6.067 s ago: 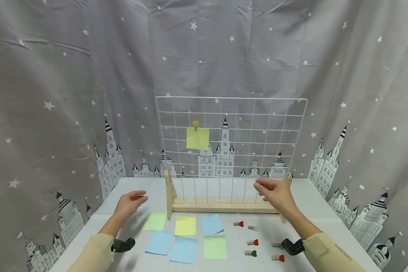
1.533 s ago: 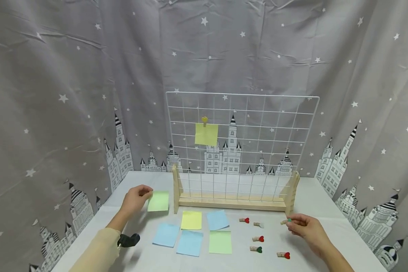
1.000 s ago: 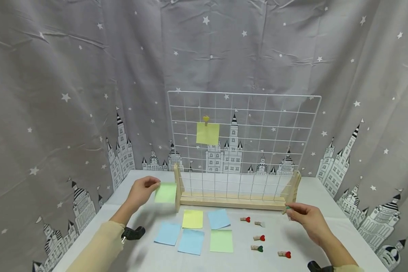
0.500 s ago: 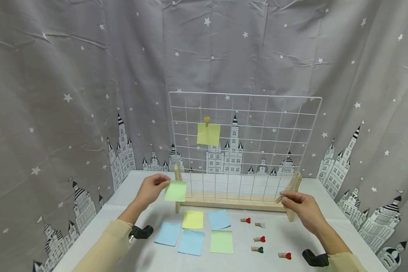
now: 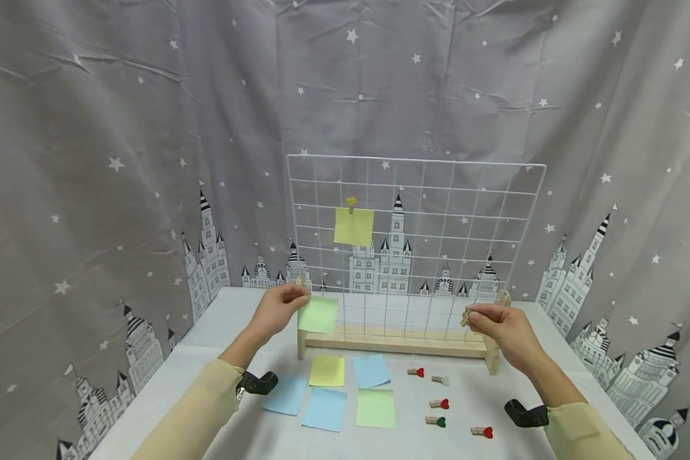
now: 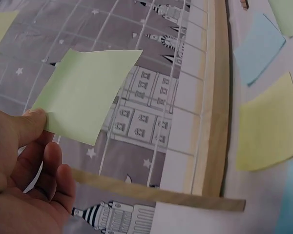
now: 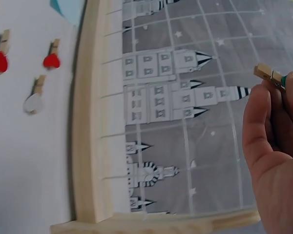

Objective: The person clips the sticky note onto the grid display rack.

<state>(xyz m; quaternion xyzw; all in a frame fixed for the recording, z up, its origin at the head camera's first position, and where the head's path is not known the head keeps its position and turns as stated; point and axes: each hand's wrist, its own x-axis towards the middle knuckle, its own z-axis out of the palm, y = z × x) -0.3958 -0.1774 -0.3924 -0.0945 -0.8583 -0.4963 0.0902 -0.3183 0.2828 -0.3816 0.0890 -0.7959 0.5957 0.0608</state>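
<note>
Curtain [image 5: 414,108] behind, right wrist view reveals green on held clip [image 7: 275,76].

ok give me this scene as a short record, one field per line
left hand: pinches a green note by its edge
right hand: holds a wooden clip, its green end partly hidden by the fingers
grid: white wire, upright in a wooden base
on grid: one yellow note under a yellow clip
notes on table: three blue, one yellow, one green
clips on table: three with red hearts, one green, one white
held note and clip: apart
backdrop: grey curtain with stars and castles
</note>
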